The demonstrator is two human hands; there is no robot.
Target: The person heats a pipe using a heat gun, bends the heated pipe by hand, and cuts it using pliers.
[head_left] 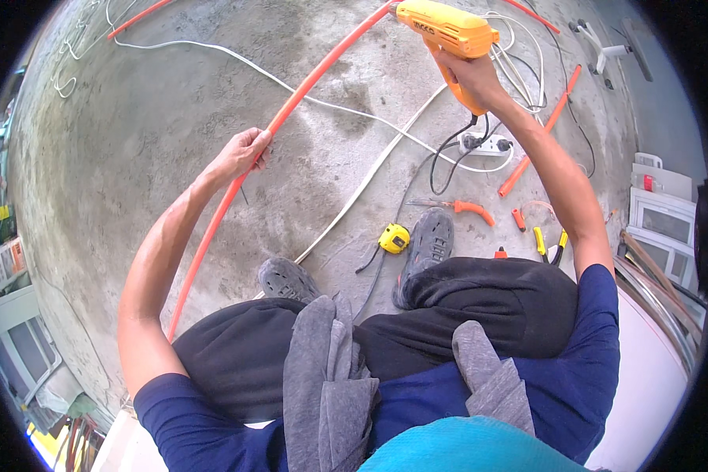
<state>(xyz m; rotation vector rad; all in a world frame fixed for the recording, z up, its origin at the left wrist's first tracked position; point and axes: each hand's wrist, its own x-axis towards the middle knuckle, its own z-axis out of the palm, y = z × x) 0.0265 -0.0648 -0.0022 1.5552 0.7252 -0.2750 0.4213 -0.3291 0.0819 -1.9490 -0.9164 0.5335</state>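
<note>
My left hand [242,154] is clenched around the long orange conduit [236,193], which runs from beside my left knee up through the grip and arcs away over the concrete floor [157,118]. Farther out, my right hand [473,79] grasps the handle of the yellow power drill [446,28], whose nose meets the conduit's far end.
</note>
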